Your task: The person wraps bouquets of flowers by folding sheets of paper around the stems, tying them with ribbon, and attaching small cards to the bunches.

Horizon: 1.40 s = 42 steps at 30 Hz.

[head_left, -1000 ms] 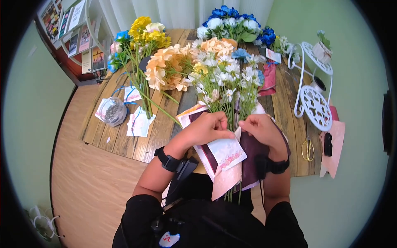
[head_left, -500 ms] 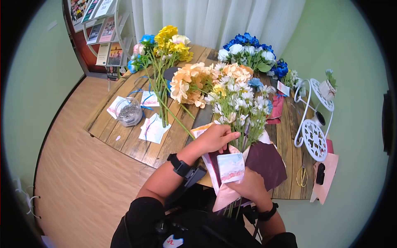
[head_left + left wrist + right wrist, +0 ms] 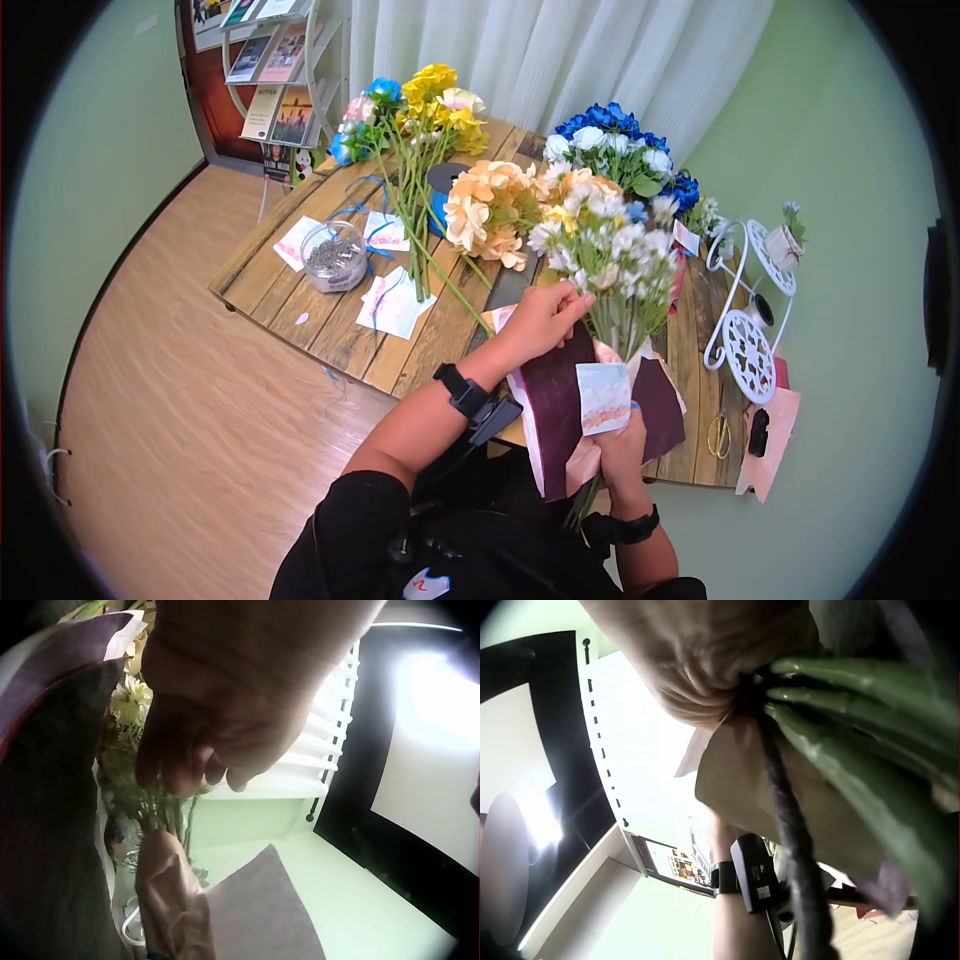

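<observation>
A bouquet of white daisy-like flowers (image 3: 620,260) is wrapped in dark purple and pale pink paper (image 3: 548,405), held tilted before the black-clothed body. My right hand (image 3: 625,455) grips the bouquet low around its wrapping, with green stems (image 3: 855,742) coming out below the palm in the right wrist view. A small card (image 3: 604,398) with a pink print lies against the front of the wrapping, just above that hand. At the upper left edge of the paper is my left hand (image 3: 545,322), its fingers loosely bent beside the flower stems (image 3: 161,806) with nothing visible between them.
On the wooden table (image 3: 330,330) are peach flowers (image 3: 490,210), yellow flowers (image 3: 435,95), blue and white flowers (image 3: 615,145), a clear tub of pins (image 3: 333,258) and printed cards (image 3: 393,305). A white metal stand (image 3: 748,350) and gold-handled scissors (image 3: 718,437) are at the right.
My right hand has gone from the top of the wrapping down to its lower part and grips it there. The bouquet has turned and shifted right. My left hand stays near the flowers.
</observation>
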{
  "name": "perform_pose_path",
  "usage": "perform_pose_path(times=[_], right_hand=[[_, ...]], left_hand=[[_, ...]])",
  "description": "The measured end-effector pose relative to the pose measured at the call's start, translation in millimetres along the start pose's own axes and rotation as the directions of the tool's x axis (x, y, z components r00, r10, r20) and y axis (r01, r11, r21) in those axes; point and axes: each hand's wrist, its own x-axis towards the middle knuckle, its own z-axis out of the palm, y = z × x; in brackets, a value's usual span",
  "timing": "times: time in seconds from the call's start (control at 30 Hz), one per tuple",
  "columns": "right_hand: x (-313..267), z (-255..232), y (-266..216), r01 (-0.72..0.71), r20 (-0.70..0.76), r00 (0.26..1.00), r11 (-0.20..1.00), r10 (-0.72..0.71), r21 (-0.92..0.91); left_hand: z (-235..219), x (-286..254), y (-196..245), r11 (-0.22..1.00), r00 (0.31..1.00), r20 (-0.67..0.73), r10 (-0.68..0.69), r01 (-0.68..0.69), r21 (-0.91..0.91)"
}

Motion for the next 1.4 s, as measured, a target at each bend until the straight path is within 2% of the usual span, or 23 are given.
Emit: perform_pose_path(times=[0.03, 0.1, 0.13, 0.3, 0.33, 0.43, 0.57, 0.6, 0.63, 0.7, 0.73, 0.8, 0.83, 0.87, 0.93, 1.03, 1.07, 1.1, 1.17, 1.2, 1.27, 1.37, 1.4], right_hand=[[1, 1, -1, 0.000, 0.001, 1.000, 1.000, 0.000, -0.004], [8, 0, -6, 0.178, -0.018, 0.984, 0.981, -0.177, 0.076], [12, -4, -13, 0.210, -0.015, 0.977, 0.977, -0.211, -0.038], [51, -1, -52, 0.345, -0.078, 0.935, 0.938, -0.345, -0.014], [59, 4, -69, 0.332, -0.074, 0.941, 0.943, -0.330, 0.021], [106, 8, -91, 0.412, 0.003, 0.911, 0.911, -0.412, 0.006], [176, 48, -124, 0.466, -0.021, 0.883, 0.870, -0.469, 0.159], [195, 59, -130, 0.460, 0.005, 0.884, 0.873, -0.467, 0.158], [214, 70, -135, 0.455, 0.031, 0.885, 0.876, -0.465, 0.159], [260, 97, -131, 0.498, 0.012, 0.850, 0.809, -0.527, 0.314], [274, 111, -132, 0.490, 0.020, 0.847, 0.795, -0.531, 0.357], [321, 136, -116, 0.483, 0.009, 0.851, 0.790, -0.525, 0.377], [343, 146, -106, 0.490, 0.010, 0.848, 0.790, -0.530, 0.370], [351, 154, -100, 0.466, 0.013, 0.870, 0.831, -0.492, 0.303], [382, 173, -73, 0.473, 0.025, 0.866, 0.835, -0.500, 0.281], [429, 189, -11, 0.482, -0.019, 0.876, 0.873, -0.482, 0.072], [426, 191, -2, 0.434, 0.022, 0.901, 0.901, -0.434, 0.009], [423, 195, 8, 0.431, 0.029, 0.902, 0.902, -0.431, 0.014], [417, 201, 28, 0.297, 0.102, 0.950, 0.955, -0.296, 0.002], [414, 200, 37, 0.291, 0.105, 0.951, 0.957, -0.289, 0.001], [398, 200, 38, 0.166, 0.254, 0.956, 0.984, -0.145, -0.061], [390, 201, 32, 0.155, 0.219, 0.963, 0.988, -0.156, 0.021], [392, 199, 27, 0.119, 0.251, 0.961, 0.993, -0.119, 0.018]], left_hand=[[0, 0, 1, 0.999, 0.997, -0.063, 0.037, -0.039, -0.034], [-1, -1, 2, 0.995, 0.990, -0.118, 0.072, -0.079, -0.057], [-1, -2, 3, 0.991, 0.979, -0.175, 0.101, -0.114, -0.066], [-3, 0, -2, 0.966, 0.916, -0.327, 0.233, -0.258, -0.033], [-4, -1, 0, 0.965, 0.911, -0.337, 0.239, -0.262, -0.024], [-4, -3, 3, 0.953, 0.890, -0.357, 0.283, -0.303, 0.002], [-3, -4, 7, 0.930, 0.858, -0.359, 0.367, -0.345, 0.127], [-3, -6, 9, 0.925, 0.849, -0.369, 0.378, -0.365, 0.108], [-4, -7, 13, 0.901, 0.823, -0.367, 0.434, -0.402, 0.165], [-5, -5, 9, 0.794, 0.717, -0.343, 0.606, -0.528, 0.301], [-7, -3, 7, 0.789, 0.709, -0.348, 0.614, -0.528, 0.315], [-11, 0, 4, 0.548, 0.504, -0.229, 0.833, -0.692, 0.469], [-13, -1, 5, 0.542, 0.499, -0.229, 0.836, -0.686, 0.485], [-14, -3, 7, 0.487, 0.473, -0.171, 0.865, -0.706, 0.513], [-15, -2, 2, 0.398, 0.420, -0.090, 0.903, -0.738, 0.545], [-15, -3, 1, 0.363, 0.426, -0.029, 0.904, -0.731, 0.578], [-15, -3, 2, 0.367, 0.427, -0.036, 0.904, -0.730, 0.577], [-15, -3, 2, 0.369, 0.430, -0.036, 0.902, -0.724, 0.583], [-14, -4, 1, 0.386, 0.431, -0.058, 0.900, -0.729, 0.565], [-14, -4, 1, 0.392, 0.437, -0.061, 0.897, -0.725, 0.566], [-13, -4, 3, 0.397, 0.433, -0.080, 0.898, -0.716, 0.575], [-14, -4, 2, 0.406, 0.438, -0.089, 0.894, -0.712, 0.573], [-14, -4, 2, 0.405, 0.437, -0.088, 0.895, -0.713, 0.572]])
